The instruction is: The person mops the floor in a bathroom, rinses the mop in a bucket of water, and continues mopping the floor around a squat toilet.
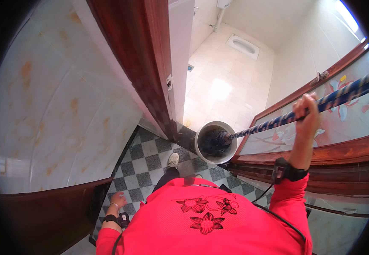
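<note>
My right hand (306,107) is closed round the long handle of a mop (269,123), patterned in blue with pale spiral bands. The handle slants from the upper right down into a round pale bucket (198,148). Inside the bucket are the mop's dark strands, and how much water it holds I cannot make out. My left hand (118,199) hangs low at my side over the checkered floor, holding nothing, with its fingers loosely apart. Both wrists wear dark strapped devices.
The bucket stands at a doorway beside a brown door frame (144,55). Beyond lies a pale tiled room with a squat toilet (244,46). A wood-framed door with flowered glass (278,135) is at the right. My shoe (173,160) rests on grey-and-white checkered tiles (139,170).
</note>
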Tool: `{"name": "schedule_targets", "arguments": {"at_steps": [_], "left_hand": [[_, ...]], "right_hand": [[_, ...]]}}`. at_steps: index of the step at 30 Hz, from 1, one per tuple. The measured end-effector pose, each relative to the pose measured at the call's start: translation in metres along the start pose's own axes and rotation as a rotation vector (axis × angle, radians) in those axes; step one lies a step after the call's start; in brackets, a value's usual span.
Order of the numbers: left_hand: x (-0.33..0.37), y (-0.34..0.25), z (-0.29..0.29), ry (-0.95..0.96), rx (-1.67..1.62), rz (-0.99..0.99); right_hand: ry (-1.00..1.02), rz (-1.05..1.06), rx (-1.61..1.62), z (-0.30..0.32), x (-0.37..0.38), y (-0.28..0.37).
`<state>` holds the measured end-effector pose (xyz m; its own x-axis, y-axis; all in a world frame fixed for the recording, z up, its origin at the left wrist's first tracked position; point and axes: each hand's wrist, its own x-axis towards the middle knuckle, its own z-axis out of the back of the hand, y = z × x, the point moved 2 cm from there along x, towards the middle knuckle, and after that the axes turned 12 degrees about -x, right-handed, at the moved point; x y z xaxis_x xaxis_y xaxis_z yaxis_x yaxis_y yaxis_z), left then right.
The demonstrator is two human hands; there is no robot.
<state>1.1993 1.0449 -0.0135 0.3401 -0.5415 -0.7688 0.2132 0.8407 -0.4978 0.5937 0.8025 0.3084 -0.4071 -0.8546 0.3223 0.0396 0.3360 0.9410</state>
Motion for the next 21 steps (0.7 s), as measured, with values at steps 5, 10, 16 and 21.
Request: {"name": "schedule_targets", "arguments": {"at_steps": [5,10,16,21], "left_hand": [[0.014,-0.031,-0.013,0.018,0.001,-0.110],[0.028,-0.019,-0.009,0.084,0.495,-0.452],[-0.003,-0.049,-0.019,0.015,0.081,-0.043],[-0.024,-0.039,-0.009,0.007,0.013,-0.008]], "right_hand": [[0.080,0.055,0.047,-0.006,0.005,0.062],[0.681,0.099,0.154,-0.002,-0.004,0.012],[0.032,-0.108,-0.381,0.023,-0.045,-0.174],[-0.142,-0.153,-0.208,0.032,-0.094,-0.263]]}}
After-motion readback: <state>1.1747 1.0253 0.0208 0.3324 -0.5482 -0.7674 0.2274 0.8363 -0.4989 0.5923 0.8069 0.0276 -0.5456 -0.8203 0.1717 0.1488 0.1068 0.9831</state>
